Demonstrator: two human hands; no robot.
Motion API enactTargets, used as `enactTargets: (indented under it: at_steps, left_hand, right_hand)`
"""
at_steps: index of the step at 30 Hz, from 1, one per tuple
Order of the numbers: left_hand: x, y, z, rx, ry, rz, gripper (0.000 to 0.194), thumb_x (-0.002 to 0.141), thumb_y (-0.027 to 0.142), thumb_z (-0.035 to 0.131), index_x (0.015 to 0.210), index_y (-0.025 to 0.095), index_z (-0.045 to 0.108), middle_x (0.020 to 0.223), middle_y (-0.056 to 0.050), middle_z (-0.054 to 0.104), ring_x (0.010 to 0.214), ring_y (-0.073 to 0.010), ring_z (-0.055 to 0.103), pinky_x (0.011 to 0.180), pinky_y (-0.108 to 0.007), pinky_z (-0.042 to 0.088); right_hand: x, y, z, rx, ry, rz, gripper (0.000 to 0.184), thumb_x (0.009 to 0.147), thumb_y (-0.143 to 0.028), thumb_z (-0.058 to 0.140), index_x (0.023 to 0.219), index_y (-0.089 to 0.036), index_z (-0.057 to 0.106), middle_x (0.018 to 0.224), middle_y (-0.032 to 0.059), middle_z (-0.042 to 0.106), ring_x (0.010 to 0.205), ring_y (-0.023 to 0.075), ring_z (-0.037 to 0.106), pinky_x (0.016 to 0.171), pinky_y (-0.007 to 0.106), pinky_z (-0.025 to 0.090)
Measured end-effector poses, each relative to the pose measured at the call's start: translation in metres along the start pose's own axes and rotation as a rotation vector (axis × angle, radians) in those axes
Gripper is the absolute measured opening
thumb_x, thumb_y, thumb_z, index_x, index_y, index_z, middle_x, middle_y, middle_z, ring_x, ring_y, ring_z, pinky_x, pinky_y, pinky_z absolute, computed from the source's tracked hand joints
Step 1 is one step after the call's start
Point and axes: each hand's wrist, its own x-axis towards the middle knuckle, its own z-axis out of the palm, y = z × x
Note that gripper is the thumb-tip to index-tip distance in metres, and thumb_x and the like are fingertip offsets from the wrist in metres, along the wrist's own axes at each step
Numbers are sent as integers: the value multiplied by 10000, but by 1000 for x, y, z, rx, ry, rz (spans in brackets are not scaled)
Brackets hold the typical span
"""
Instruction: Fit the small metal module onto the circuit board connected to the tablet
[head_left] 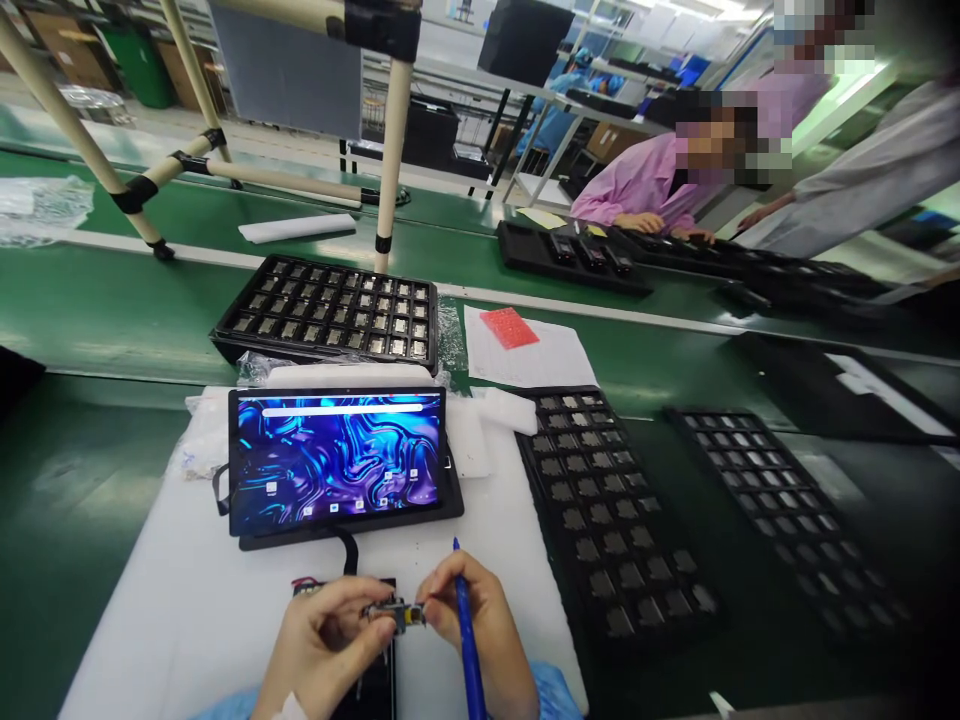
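My left hand (pixel 330 645) pinches a small electronic module (pixel 400 614), metallic with a yellow patch, between thumb and fingertips. Held in my right hand (pixel 480 620) is a slim blue pen-like tool (pixel 468 650), its pointed end up. The right thumb and forefinger also meet the module's right end. Beneath both hands lies a black device (pixel 384 690), mostly covered by them, with red wires at its upper left. A dark flat cable runs from it toward a lit tablet (pixel 337 460), propped on a black stand just beyond my hands.
White foam sheet (pixel 135 620) covers the bench under the tablet. A black tray of small modules (pixel 330 310) stands behind it, and another tray (pixel 615 520) lies to the right. Farther right is a third tray (pixel 787 510). Pink-sleeved co-worker (pixel 622 180) sits across the bench.
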Motion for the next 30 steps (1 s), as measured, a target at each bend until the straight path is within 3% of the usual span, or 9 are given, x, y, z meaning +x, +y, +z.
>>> enactTargets:
  at_steps: [8, 15, 17, 20, 22, 24, 27, 30]
  left_hand:
    - [-1, 4, 3, -93, -70, -93, 400, 532, 473, 877, 755, 174, 735, 614, -38, 696, 546, -104, 609, 541, -114, 457]
    - [-2, -8, 3, -23, -79, -13, 400, 630, 513, 812, 836, 192, 694, 664, -9, 711, 606, -105, 648, 569, -90, 471]
    - [-1, -12, 1, 106, -63, 130, 346, 717, 512, 749, 876, 218, 659, 698, 12, 716, 659, -122, 677, 618, -102, 503]
    - [2, -10, -3, 437, -75, 632, 148, 881, 378, 616, 882, 231, 617, 783, 26, 717, 725, -116, 688, 691, -113, 529]
    - [4, -4, -6, 612, -165, 937, 136, 941, 254, 523, 834, 200, 588, 789, 13, 708, 723, -99, 679, 692, -108, 531]
    - [4, 1, -9, 706, -250, 1049, 197, 961, 189, 458, 799, 179, 569, 835, -31, 708, 764, -109, 675, 729, -137, 537]
    - [4, 0, -15, 832, -203, 1125, 217, 963, 231, 472, 796, 183, 602, 1000, -85, 689, 878, -142, 659, 805, -206, 531]
    - [5, -4, -23, 948, -260, 1189, 154, 954, 275, 504, 920, 212, 641, 1103, -51, 659, 980, -174, 615, 829, -264, 525]
  right_hand:
    - [1, 8, 4, -49, -114, 25, 277, 699, -425, 785, 713, -177, 662, 598, -14, 566, 531, 107, 506, 539, 196, 404]
    - [3, 5, 3, -99, -54, 1, 289, 676, -424, 808, 705, -180, 655, 595, -21, 586, 549, 103, 534, 557, 181, 428]
    - [0, 6, 0, -139, 2, -33, 274, 691, -405, 805, 714, -181, 649, 630, -7, 620, 585, 111, 560, 579, 183, 439]
    - [-8, 13, -4, -93, -13, -38, 239, 780, -401, 735, 779, -184, 636, 658, 3, 637, 565, 106, 588, 546, 177, 448]
    - [-13, 20, -8, 1, -86, -14, 206, 806, -371, 720, 824, -192, 621, 684, 4, 651, 541, 101, 607, 510, 168, 452]
    - [-17, 26, -11, 87, -134, -3, 202, 771, -312, 765, 827, -200, 607, 752, 14, 683, 573, 109, 637, 527, 170, 474]
    - [-18, 30, -14, 146, -143, 7, 216, 734, -233, 799, 808, -205, 598, 865, 27, 709, 670, 119, 662, 616, 188, 502]
    - [-17, 30, -16, 116, -129, 12, 191, 738, -190, 780, 827, -213, 613, 880, 13, 705, 632, 88, 630, 586, 153, 481]
